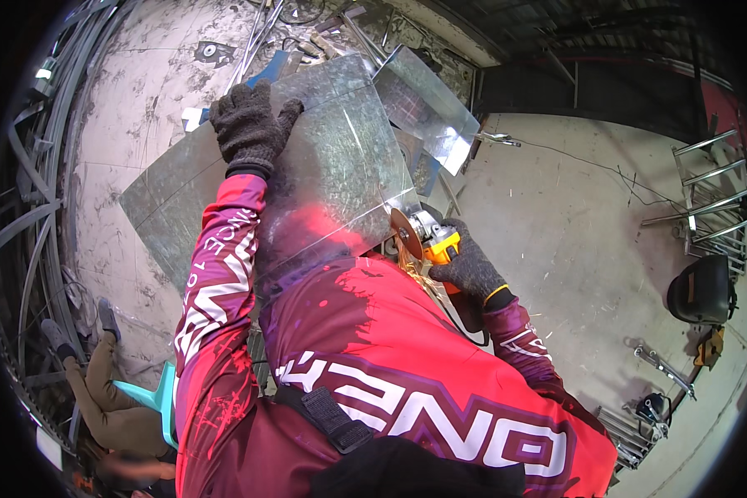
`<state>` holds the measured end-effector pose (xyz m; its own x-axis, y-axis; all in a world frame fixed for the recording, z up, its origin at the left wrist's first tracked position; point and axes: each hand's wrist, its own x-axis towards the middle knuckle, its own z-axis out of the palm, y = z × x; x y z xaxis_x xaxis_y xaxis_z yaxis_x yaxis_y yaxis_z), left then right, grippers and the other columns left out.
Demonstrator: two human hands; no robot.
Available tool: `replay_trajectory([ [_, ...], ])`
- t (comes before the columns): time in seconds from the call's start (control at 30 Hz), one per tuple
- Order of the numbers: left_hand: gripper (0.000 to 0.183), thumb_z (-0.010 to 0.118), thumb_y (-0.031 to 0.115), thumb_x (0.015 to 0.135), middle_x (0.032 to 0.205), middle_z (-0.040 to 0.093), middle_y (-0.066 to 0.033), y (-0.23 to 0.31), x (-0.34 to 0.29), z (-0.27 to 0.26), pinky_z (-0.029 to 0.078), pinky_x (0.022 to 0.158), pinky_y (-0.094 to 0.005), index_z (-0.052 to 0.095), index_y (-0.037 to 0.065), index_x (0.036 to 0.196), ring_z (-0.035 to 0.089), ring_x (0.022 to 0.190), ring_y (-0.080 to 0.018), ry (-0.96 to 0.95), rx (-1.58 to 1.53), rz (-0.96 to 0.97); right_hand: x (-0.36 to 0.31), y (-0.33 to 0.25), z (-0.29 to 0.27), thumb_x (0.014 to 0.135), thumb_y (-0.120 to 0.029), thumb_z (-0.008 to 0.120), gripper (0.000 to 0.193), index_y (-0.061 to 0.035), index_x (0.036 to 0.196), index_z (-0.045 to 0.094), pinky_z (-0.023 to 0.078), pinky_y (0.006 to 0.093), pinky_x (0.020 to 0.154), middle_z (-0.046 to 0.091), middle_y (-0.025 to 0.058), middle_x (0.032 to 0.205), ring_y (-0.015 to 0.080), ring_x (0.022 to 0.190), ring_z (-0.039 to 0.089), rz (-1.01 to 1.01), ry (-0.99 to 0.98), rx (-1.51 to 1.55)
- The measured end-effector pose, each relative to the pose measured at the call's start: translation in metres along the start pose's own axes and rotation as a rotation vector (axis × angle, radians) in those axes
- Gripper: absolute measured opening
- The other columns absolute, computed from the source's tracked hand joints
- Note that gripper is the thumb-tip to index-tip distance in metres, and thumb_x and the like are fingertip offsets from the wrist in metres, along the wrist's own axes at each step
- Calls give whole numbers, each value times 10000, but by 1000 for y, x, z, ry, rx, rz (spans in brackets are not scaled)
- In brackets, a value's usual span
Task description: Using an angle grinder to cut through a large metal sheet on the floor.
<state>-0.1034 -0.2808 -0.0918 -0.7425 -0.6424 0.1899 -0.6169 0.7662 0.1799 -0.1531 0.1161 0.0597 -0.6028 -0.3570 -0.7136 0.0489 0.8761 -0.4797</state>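
A large grey metal sheet (pixel 340 124) lies at a slant in front of me, with thin lines marked across it. My left hand (pixel 251 129), in a dark knitted glove, presses flat near the sheet's far left edge, fingers stretched out and thumb apart. In a matching glove, my right hand (pixel 469 264) is closed around a yellow and silver angle grinder (pixel 441 246). Its brown disc (pixel 406 232) meets the sheet's near right edge, and orange sparks (pixel 415 267) fly down toward my body. Much of the grinder's rear body is hidden by the glove.
A smaller metal sheet (pixel 427 108) lies beyond the large one. Metal profiles (pixel 46 166) crowd the left side. At lower left a person (pixel 116 398) sits near a turquoise chair (pixel 168 402). A metal rack (pixel 716 199) and a black case (pixel 700 289) are at right.
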Motion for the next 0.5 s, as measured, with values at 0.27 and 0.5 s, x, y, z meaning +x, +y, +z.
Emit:
replay_trajectory([
  [0.27, 753, 639, 670, 860, 1298, 576, -168, -1, 1, -15, 347, 1098, -551, 563, 168, 1415, 526, 1249, -366, -135, -33, -41, -21, 15, -5, 632, -148, 865, 957, -80, 1459, 388, 500, 396, 997, 610, 157, 1219, 307, 1129, 602, 112, -25, -71],
  [0.5, 849, 629, 551, 908, 1700, 223, -177, 32, -68, 17, 64, 1250, -613, 369, 131, 1598, 141, 1581, -382, -191, -158, 241, -19, 48, -9, 695, 30, 872, 885, -81, 1422, 379, 580, 383, 854, 633, 93, 1188, 221, 1014, 655, -32, 108, 430],
])
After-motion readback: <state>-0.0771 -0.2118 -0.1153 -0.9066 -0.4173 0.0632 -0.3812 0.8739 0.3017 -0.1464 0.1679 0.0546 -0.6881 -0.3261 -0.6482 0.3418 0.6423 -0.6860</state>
